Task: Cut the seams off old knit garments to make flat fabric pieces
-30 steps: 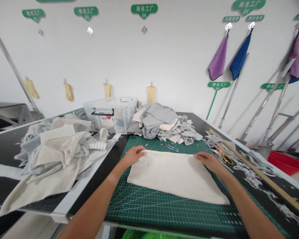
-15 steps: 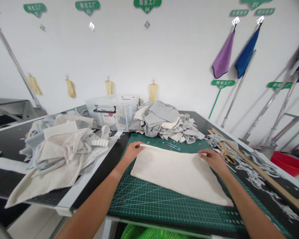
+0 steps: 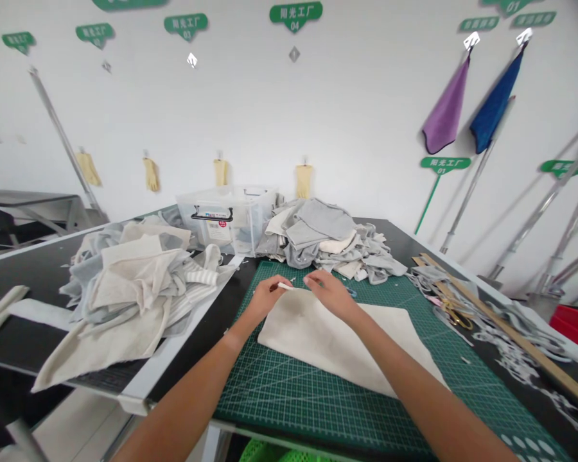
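Green cutting mat [image 3: 289, 398] lying on dark table [image 3: 190, 353]. Cream cloth [image 3: 308, 327] spreading flat across mat. Left hand [image 3: 268, 294] pinching cloth's far-left corner; right hand [image 3: 330, 292] hovering just beside, whether gripping cannot tell. Blue tool [image 3: 351, 292] peeking out behind right hand. Farther back, grey cloth pile [image 3: 327, 234] sitting beside clear bin [image 3: 221, 221]; yellow glove [image 3: 304, 181] hanging on white wall [image 3: 250, 109].
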The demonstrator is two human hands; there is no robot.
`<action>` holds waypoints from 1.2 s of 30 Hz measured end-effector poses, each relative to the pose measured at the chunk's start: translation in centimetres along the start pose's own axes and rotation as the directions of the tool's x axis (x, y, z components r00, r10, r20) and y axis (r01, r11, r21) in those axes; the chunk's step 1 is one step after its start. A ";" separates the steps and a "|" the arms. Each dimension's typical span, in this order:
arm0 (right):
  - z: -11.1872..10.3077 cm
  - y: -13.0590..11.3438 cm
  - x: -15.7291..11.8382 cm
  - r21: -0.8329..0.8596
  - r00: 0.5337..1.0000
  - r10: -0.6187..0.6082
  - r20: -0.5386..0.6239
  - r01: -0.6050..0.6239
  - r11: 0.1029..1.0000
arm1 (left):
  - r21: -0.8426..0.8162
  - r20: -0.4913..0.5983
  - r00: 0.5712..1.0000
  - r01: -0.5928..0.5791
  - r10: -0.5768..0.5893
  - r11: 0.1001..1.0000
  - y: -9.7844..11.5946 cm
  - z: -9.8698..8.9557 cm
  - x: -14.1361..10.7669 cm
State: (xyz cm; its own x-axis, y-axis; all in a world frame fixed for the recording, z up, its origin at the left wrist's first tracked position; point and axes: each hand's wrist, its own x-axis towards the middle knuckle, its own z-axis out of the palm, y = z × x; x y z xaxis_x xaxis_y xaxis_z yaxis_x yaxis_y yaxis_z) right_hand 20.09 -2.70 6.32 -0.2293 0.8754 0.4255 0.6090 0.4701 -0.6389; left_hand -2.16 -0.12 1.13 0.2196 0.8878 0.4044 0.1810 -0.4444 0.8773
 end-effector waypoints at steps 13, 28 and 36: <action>6.7 2.2 -1.0 0.137 0.996 -0.067 -0.063 0.075 0.988 | 0.032 -0.037 0.999 0.009 -0.008 0.999 -2.2 0.7 0.1; 5.5 1.2 -1.2 -0.059 0.975 -0.109 -0.193 0.099 0.993 | -0.065 0.019 0.999 0.037 -0.036 0.997 -2.1 0.3 -0.1; 5.7 1.6 -1.0 -0.027 0.971 -0.089 -0.223 0.085 0.996 | -0.036 0.021 0.999 0.028 -0.027 0.999 -1.7 0.1 0.0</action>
State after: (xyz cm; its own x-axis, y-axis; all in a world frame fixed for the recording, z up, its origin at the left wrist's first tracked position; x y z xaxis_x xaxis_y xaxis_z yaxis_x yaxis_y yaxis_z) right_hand 16.93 -2.19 1.21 -0.1074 0.7826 0.6132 0.6077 0.5398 -0.5825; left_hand -2.41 0.64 -0.36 0.2347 0.8969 0.3747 0.1525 -0.4147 0.8971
